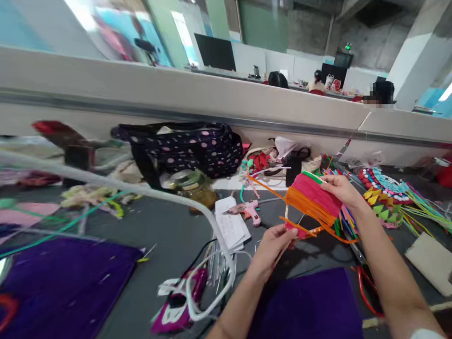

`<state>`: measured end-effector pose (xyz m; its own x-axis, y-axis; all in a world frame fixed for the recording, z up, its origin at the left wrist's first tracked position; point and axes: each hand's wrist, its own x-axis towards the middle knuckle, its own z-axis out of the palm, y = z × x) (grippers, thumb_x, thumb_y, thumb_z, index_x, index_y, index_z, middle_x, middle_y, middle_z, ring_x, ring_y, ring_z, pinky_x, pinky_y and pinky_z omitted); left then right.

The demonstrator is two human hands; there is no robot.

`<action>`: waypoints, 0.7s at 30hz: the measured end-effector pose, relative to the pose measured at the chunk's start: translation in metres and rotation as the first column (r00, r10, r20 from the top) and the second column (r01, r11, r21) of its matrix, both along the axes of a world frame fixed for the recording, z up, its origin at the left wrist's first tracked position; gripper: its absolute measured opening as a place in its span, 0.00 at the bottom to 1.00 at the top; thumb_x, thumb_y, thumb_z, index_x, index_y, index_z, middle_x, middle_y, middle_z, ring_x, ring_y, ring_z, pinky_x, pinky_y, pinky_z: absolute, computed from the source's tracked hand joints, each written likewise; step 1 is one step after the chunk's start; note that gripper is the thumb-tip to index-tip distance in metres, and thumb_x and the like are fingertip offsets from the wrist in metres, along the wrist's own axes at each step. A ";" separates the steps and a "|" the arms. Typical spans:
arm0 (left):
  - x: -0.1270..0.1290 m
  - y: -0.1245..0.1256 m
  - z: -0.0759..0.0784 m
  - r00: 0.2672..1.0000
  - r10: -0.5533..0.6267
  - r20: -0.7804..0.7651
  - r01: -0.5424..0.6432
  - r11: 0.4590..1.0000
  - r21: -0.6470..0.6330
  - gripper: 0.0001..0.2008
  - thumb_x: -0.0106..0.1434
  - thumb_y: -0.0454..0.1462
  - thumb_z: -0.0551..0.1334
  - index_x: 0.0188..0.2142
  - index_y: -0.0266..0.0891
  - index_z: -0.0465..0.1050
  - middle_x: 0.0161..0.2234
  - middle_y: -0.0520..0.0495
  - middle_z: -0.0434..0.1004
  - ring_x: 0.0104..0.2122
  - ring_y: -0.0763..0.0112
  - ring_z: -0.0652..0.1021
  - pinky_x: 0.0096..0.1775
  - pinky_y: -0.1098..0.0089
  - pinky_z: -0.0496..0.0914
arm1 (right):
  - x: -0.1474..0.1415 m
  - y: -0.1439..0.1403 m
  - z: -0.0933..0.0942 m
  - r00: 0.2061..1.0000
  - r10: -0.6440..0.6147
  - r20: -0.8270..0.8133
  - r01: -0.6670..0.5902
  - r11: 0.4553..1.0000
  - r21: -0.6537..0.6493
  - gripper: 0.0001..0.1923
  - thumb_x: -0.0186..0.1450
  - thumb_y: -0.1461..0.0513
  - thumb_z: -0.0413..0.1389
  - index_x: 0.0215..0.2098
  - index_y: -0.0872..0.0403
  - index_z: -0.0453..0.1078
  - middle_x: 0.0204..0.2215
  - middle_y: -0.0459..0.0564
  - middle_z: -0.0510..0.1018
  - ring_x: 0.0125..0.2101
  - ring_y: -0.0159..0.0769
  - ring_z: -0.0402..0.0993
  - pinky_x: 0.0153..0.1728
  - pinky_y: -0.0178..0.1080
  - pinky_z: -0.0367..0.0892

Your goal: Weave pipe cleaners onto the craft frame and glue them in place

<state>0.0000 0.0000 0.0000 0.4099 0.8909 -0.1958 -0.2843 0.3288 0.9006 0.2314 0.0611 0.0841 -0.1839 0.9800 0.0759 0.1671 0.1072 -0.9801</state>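
My right hand (339,187) holds a bundle of pipe cleaners (312,197) by its top right end; the bundle is pink on top, orange below, with a green strip at the upper edge. My left hand (274,245) pinches the lower end of the bundle, where orange strands stick out to the left and curl under it. Both hands are raised a little above the dark grey table (165,230). A purple felt sheet (310,306) lies below my forearms.
A pink glue gun (247,209) and a folded paper (231,228) lie left of my hands. A dotted dark bag (187,148), a glass jar (192,186), white tubing (212,221), another purple felt (63,287), red scissors (367,292) and coloured craft pieces (384,197) surround them. People sit behind the partition (212,99).
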 end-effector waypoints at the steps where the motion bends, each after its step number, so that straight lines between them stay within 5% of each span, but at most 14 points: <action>1: 0.000 -0.001 -0.001 1.000 0.012 0.004 -0.012 1.000 -0.017 0.13 0.49 0.42 0.69 0.29 0.33 0.77 0.21 0.48 0.75 0.20 0.76 0.70 0.25 0.74 0.63 | -0.002 0.000 0.001 1.000 -0.002 -0.012 0.002 1.000 -0.006 0.12 0.55 0.55 0.61 0.35 0.53 0.76 0.27 0.43 0.79 0.26 0.31 0.73 0.30 0.32 0.63; 13: 0.003 -0.006 -0.003 0.996 0.066 0.053 -0.059 0.990 -0.131 0.14 0.47 0.42 0.71 0.24 0.33 0.73 0.20 0.51 0.73 0.16 0.77 0.71 0.19 0.76 0.65 | -0.014 0.002 0.014 0.997 -0.001 -0.075 -0.003 0.999 -0.042 0.16 0.52 0.55 0.63 0.37 0.55 0.76 0.28 0.45 0.80 0.25 0.32 0.74 0.29 0.33 0.65; 21: 0.006 -0.006 -0.005 0.997 0.063 0.045 -0.056 0.989 -0.140 0.15 0.46 0.41 0.71 0.23 0.31 0.73 0.17 0.51 0.71 0.10 0.85 0.64 0.11 0.81 0.51 | -0.014 0.007 0.013 0.999 -0.006 -0.052 0.004 0.999 -0.038 0.16 0.53 0.55 0.63 0.37 0.55 0.76 0.28 0.45 0.80 0.25 0.32 0.74 0.28 0.32 0.65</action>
